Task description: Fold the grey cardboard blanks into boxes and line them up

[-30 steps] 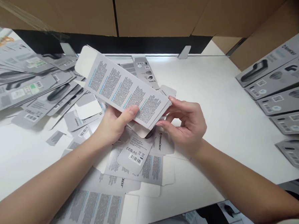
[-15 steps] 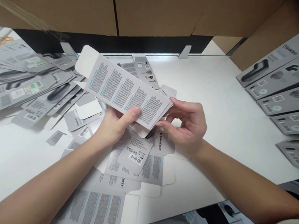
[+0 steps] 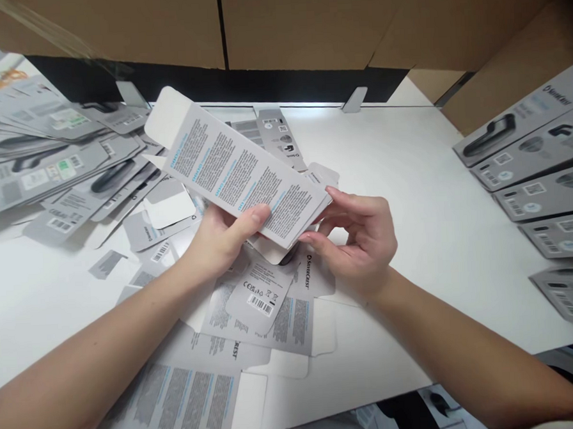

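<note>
A grey printed carton is held tilted over the table, its white end flaps standing out at the upper left. My left hand grips it from below, the thumb pressed on the text panel. At the carton's lower right end, my right hand pinches the edge between thumb and fingers; that end looks folded in. Beneath it lie several flat unfolded cartons, overlapping one another.
To the left a pile of flat cartons spreads over the white table. Several formed boxes stand in a row at the right. Large brown cardboard rises behind the table, with a white bracket at its back edge.
</note>
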Available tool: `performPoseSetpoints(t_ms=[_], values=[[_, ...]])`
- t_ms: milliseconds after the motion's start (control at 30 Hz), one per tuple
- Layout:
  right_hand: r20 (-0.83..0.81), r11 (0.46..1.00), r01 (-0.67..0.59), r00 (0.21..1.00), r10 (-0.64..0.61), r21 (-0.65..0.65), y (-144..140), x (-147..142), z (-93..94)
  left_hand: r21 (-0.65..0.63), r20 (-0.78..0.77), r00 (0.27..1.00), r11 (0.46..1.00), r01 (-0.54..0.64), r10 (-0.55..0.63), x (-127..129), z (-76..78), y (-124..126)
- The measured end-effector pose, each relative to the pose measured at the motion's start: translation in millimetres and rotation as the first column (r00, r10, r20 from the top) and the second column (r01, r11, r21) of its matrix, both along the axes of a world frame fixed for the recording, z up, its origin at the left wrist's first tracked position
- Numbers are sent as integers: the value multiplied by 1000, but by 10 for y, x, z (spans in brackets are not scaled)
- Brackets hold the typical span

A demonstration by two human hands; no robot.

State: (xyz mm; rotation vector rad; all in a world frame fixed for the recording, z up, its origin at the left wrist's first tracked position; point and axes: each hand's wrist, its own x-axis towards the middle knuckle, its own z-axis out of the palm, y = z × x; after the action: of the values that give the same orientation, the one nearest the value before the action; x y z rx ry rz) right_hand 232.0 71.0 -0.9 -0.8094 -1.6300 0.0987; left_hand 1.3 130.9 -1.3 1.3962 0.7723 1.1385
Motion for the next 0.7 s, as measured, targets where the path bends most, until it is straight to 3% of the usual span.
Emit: performPoseSetpoints(t_ms=[433,700], values=[[17,999,45,999,-45,13,5,-9,-31,12,18,1000,1000,6,-7,-5,-50,-3],[-11,1000,-18,1000,18,12,9,-1,-19,22,27,1000,1000,11,-11,2,-39,-9]])
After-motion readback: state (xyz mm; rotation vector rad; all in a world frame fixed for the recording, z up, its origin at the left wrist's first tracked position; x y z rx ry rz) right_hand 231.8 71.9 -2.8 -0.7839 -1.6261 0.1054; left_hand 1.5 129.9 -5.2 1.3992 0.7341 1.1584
